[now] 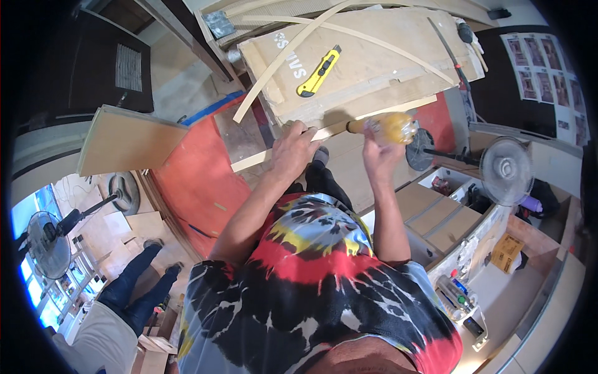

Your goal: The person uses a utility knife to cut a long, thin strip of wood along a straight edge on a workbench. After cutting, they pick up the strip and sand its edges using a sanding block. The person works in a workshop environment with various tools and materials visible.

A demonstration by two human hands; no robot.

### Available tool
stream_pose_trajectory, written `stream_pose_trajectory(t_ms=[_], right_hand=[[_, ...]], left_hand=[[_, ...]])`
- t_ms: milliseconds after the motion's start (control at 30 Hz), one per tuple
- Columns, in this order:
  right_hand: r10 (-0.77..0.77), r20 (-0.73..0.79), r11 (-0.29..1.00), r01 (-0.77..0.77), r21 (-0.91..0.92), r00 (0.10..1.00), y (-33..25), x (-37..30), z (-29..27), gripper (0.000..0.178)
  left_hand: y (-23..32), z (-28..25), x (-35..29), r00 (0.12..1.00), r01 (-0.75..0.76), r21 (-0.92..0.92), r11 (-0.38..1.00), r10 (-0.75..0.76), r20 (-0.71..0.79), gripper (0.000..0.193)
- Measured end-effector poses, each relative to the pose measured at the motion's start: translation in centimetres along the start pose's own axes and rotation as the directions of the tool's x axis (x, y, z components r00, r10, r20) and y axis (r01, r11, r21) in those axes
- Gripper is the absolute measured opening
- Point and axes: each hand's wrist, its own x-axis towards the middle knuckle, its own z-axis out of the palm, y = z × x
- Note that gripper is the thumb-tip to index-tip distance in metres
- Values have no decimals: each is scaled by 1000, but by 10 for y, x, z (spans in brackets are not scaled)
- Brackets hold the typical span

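Observation:
My left hand (293, 148) is closed around a long pale wooden strip (333, 129), which lies slantwise in front of me along the near edge of the work surface. In my right hand (381, 157) is a squeeze bottle (392, 128) with yellowish contents, tipped on its side. Its narrow dark tip points left, close to the strip; whether it touches cannot be made out. Beyond my hands, a yellow utility knife (319, 71) rests on the cardboard-covered work surface (364, 75). A curved thin strip (277, 62) crosses that surface, its near end overhanging the edge.
A handsaw (448, 53) lies at the surface's right end. Fans stand at right (506, 169) and left (47, 244). A board (131, 140) leans at left by red floor covering (193, 181). Another person (134, 290) is at lower left. Open drawers (451, 187) stand at right.

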Motion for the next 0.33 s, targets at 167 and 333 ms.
stream_pose_trajectory(t_ms=[167,333], right_hand=[[-100,197,966,142,-214,975,-35,-10,4,15],[177,110,982,-182,46,978,-16,2,3,14]], left_hand=[[-10,7,0,1000,-25,9,1000,25,-8,31],[-7,3,0,999,-41,-16,999,41,-17,31]])
